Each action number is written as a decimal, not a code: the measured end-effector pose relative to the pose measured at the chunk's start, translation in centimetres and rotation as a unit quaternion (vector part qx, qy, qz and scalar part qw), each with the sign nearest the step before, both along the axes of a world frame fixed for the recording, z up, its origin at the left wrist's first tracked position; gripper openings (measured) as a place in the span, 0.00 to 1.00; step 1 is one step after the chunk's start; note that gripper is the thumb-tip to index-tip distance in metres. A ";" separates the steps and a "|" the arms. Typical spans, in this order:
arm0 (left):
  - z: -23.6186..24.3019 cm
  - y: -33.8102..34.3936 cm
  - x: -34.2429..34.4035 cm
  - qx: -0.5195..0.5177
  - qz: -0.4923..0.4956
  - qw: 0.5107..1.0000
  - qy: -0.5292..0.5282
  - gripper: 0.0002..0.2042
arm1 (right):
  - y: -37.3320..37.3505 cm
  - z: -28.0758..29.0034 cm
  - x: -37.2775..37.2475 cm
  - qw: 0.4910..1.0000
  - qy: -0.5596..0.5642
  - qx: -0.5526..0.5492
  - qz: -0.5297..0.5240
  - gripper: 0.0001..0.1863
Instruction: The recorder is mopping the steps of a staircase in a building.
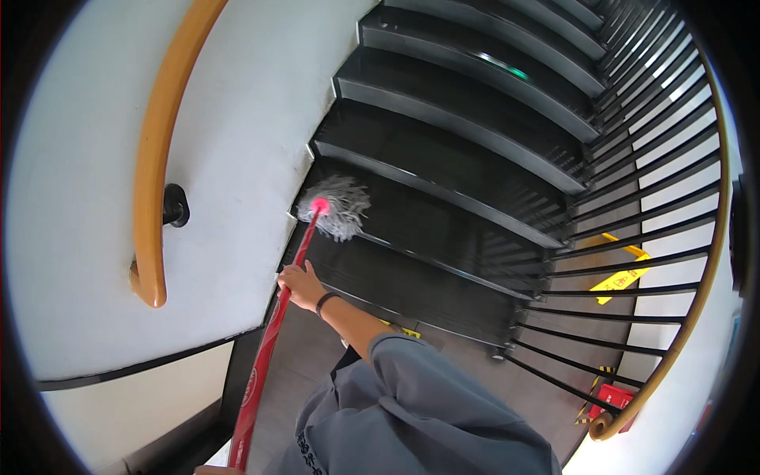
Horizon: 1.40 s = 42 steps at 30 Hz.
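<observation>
A string mop with a red handle (267, 352), a pink socket and grey strands (339, 207) slants up from the lower left. Its strands rest on a dark stair tread, close against the white wall on the left. My right hand (301, 285), with a dark band at the wrist, is closed around the middle of the handle. At the bottom edge only a sliver of my left hand (218, 470) shows, against the lower part of the handle. Most of that hand is cut off by the frame.
Dark steps (443, 138) climb and curve ahead. A wooden handrail (150, 182) runs along the left wall; a railing with black bars (633, 317) borders the right side. Beyond the bars are a yellow floor sign (621, 279) and a red box-like object (613, 397).
</observation>
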<state>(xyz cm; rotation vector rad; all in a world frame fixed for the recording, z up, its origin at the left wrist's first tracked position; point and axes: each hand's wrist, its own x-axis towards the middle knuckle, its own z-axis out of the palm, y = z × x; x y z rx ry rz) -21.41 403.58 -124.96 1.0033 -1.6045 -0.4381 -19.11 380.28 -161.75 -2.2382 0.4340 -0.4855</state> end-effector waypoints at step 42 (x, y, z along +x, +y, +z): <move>-4.2 -5.1 -3.9 0.114 0.079 0.964 0.226 0.27 | -6.0 -0.6 -27.0 0.938 0.003 -0.103 -0.331 0.11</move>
